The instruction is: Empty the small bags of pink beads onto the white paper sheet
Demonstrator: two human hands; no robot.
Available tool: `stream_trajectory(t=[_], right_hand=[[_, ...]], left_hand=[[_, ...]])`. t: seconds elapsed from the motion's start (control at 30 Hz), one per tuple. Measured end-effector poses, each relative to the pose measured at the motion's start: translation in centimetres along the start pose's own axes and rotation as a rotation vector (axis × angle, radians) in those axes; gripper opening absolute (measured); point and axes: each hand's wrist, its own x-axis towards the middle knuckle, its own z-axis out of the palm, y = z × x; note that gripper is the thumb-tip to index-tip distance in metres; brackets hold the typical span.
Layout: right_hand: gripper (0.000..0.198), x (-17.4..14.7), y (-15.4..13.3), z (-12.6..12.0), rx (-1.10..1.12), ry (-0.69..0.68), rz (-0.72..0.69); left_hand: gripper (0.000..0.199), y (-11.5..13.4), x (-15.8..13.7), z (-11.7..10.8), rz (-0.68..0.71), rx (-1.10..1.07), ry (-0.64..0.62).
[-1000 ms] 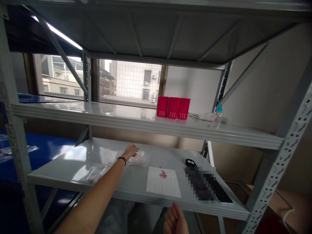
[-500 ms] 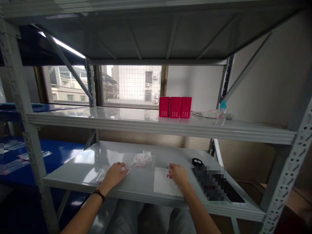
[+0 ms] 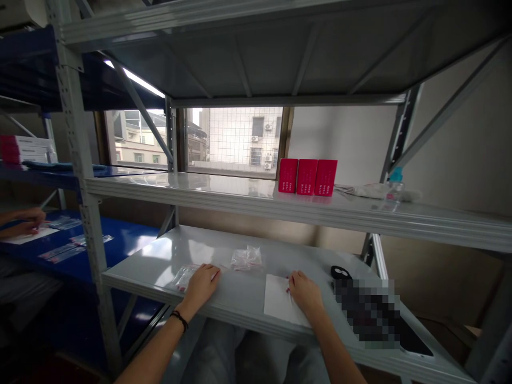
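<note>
One sheet (image 3: pixel 277 300) under right hand (image 3: pixel 306 291), front edge parallel with shelf rim (image 3: pixel 240 314)

Grey trousers (image 3: pixel 212 352) are worn with a black wristband (image 3: pixel 180 317) (left).

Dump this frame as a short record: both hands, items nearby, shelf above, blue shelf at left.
left_hand: left hand over clear bags; grip unclear
right_hand: right hand over white sheet, at small red pieces; fingertips partly hidden
between_hands, farther_back: bag pile
shelf_above: three red boxes; teal-capped bottle to their right
blue_shelf: blue shelf with flat bags, another person's hand
</note>
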Motion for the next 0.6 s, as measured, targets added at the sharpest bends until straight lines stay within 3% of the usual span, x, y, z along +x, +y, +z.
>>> stream_trajectory(t=[0.13,0.27,0.33,0.43,0.5,0.6], right_hand=[[0.033,0.6,0.2,-1.9,0.054,0.169,0.029],[0.033,0.2,-1.9,-6.9,0.312,0.292,-0.038],[0.036,-1.5,-4.1,-9.8,0.584,0.197,-0.201],[0.033,-5.4,-7.7,-12.7,0.878,-0.077,-0.431],[0.03,-8.0,-9.5,-12.5,0.978,-0.213,-0.438],[0.035,-11.3,-10.4,-8.9,1.114,-0.253,-0.28]], left_hand=[[0.033,0.2,0.3,-2.6,-0.253,-0.536,0.083],[0.033,3.9,-1.9,-4.4,-0.297,-0.91,0.02],[0.029,6.6,-3.6,-4.6,-0.261,-1.003,-0.074],[0.028,10.2,-6.0,-4.5,-0.17,-1.062,-0.215],[0.03,11.6,-7.3,-4.5,-0.122,-1.057,-0.276],[0.033,11.9,-8.8,-3.8,-0.111,-1.048,-0.361]])
